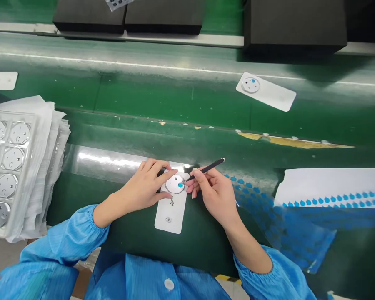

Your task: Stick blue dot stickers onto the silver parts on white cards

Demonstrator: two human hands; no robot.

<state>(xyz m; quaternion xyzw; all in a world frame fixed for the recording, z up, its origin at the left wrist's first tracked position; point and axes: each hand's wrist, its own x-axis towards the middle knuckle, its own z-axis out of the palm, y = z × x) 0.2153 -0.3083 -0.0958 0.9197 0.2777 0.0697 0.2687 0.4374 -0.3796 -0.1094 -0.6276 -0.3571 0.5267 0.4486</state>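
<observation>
A white card [171, 221] lies on the green bench in front of me, with a round silvery-white disc [171, 186] at its far end. My left hand [148, 181] grips the disc from the left, index finger on its far edge and thumb on its near edge. Between the fingertips of my right hand [212, 187] is a pair of black tweezers [211, 166], slanting down to the left. Their tip touches or hovers just over a small blue sticker [180, 184] on the disc; which of these, I cannot tell.
Left stands a clear plastic tray [11, 166] of similar discs beside stacked white sheets [43, 137]. Blue sticker film [303, 237] and white backing [325, 185] lie right. Beyond is another card with a disc [275, 93]. Black blocks [295, 25] line the back.
</observation>
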